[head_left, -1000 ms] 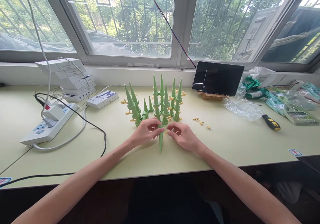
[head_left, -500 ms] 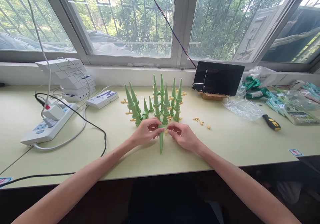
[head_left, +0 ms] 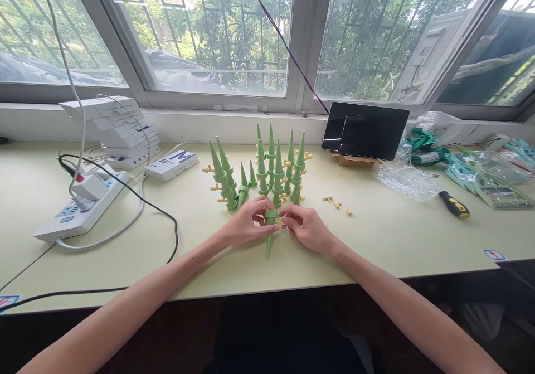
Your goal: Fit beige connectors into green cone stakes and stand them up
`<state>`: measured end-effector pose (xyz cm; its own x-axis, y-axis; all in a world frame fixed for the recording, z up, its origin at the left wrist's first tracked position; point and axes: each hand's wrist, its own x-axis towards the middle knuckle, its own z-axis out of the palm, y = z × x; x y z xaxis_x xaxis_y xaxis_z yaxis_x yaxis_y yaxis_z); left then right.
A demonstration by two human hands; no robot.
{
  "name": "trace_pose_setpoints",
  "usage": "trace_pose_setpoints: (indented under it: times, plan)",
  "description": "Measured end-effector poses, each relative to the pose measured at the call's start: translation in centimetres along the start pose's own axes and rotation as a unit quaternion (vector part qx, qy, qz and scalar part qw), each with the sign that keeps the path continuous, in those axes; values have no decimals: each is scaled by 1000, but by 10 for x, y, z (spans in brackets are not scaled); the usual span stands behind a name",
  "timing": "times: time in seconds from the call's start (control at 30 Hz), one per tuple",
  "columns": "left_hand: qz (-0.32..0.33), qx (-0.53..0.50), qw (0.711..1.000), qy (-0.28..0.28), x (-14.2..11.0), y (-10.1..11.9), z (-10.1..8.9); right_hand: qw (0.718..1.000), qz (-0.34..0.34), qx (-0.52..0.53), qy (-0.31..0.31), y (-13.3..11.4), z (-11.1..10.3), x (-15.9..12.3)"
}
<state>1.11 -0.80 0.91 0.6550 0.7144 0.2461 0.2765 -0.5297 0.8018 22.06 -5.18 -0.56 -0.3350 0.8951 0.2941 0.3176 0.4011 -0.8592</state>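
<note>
My left hand (head_left: 249,219) is closed around a green plastic watering spike (head_left: 269,246), its point turned down toward me and its collar at the top. Between the fingertips of my right hand (head_left: 309,228) is a small yellow valve (head_left: 279,223), held against the right side of the spike below the collar. Whether the valve is seated in the spike I cannot tell. Just beyond my hands stand several stacked green spikes (head_left: 277,181), many with yellow valves sticking out sideways. A few loose yellow valves (head_left: 336,204) lie to the right of them.
On the left are a power strip (head_left: 83,209) with cables, a stack of white boxes (head_left: 121,131) and a single white box (head_left: 172,165). At the right stand a black tablet (head_left: 368,131), a screwdriver (head_left: 454,204), and plastic bags (head_left: 407,181). The table's front edge runs below my forearms.
The spike has tilted and its collar now shows above my left fingers. My right hand has brought the yellow valve up against the spike's side.
</note>
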Motion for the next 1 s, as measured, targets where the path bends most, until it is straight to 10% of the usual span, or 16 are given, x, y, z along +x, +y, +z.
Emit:
trace_pose_setpoints:
  times: [1.0]
  plan:
    - [-20, -25, 999, 13, 0, 1, 4, 1000, -16, -5, 8, -1, 2, 1]
